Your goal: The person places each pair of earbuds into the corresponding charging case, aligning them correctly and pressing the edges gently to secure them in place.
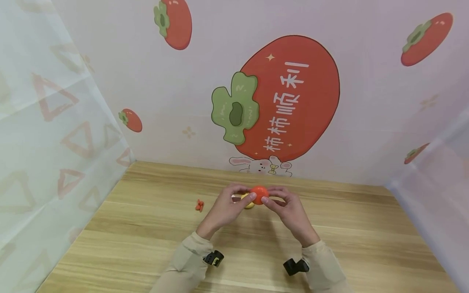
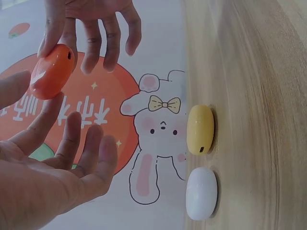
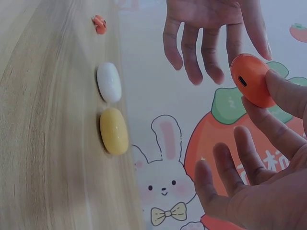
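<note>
A glossy orange earbud charging case (image 1: 259, 194) is held up off the table between both hands, closed as far as shows. My left hand (image 1: 228, 205) pinches one end with thumb and index finger, the other fingers spread loosely. At the opposite end, my right hand (image 1: 292, 211) pinches it the same way. A small dark port slot shows on the case (image 2: 53, 72) in both wrist views. Below it on the table sit a yellow case (image 2: 200, 129) and a white case (image 2: 201, 194), side by side; the left hand mostly hides the white one in the head view.
Small orange earbuds (image 1: 199, 205) lie on the wooden table (image 1: 146, 244), left of the hands. Behind stands a wall panel (image 1: 176, 101) printed with persimmons and a rabbit. Pale side panels (image 1: 44, 122) border the table.
</note>
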The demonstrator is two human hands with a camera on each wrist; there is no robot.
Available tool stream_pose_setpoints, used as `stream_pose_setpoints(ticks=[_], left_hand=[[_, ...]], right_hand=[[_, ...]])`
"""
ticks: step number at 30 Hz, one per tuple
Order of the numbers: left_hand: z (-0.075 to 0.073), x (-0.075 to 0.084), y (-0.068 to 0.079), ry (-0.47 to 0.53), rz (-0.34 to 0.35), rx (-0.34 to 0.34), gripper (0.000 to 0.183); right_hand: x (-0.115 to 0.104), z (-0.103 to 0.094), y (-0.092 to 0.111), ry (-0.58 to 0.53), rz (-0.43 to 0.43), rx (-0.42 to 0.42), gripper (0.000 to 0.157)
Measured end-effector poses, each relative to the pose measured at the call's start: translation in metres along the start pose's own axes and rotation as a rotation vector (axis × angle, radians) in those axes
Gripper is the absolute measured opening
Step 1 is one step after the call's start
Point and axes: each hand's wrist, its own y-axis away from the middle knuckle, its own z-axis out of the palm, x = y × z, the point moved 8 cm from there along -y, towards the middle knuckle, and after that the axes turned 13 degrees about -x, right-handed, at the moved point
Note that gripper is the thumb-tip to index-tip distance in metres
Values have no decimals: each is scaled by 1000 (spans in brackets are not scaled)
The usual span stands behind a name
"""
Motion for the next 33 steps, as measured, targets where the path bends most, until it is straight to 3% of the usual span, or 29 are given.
stream_pose_setpoints(ticks=[16,33], left_hand=[[0,-3,-4,47,24,73,32],[-6,-11,-2,61,-22,136,37]], right_hand=[[0,4,-1,-26,-32,12,26],[1,9,-4,5,-13,5,27]])
